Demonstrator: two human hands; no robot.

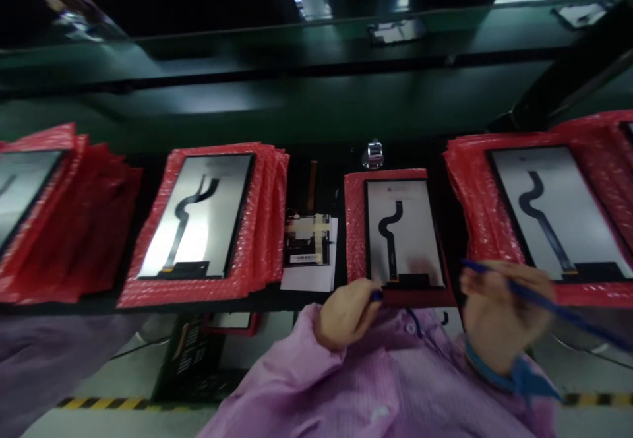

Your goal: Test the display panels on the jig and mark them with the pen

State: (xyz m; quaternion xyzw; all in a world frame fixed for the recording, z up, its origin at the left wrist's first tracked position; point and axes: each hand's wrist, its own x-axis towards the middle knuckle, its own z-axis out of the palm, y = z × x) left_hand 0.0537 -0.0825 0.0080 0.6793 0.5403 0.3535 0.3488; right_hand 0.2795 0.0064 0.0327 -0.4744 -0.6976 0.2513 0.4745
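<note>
My left hand [349, 312] is closed at the table's front edge, with a small dark blue end of something showing at its thumb. It is beside the lower left corner of a display panel [415, 233], which lies silver back up on a pink bubble-wrap sleeve [355, 227]. A dark S-shaped flex cable [387, 232] runs up that panel. My right hand [504, 309], blurred and wearing a blue wristband, is closed around a long thin blue thing [568, 316]. That thing slants down to the right edge; whether it is stiff or a cord, I cannot tell.
More panels on pink sleeve stacks lie left [202, 217] and right [558, 214]. Between them sit a taped circuit board [307, 240] on white paper [309, 278] and a shiny metal piece [374, 154]. A green conveyor [277, 105] runs behind; a co-worker's sleeve [54, 359] is lower left.
</note>
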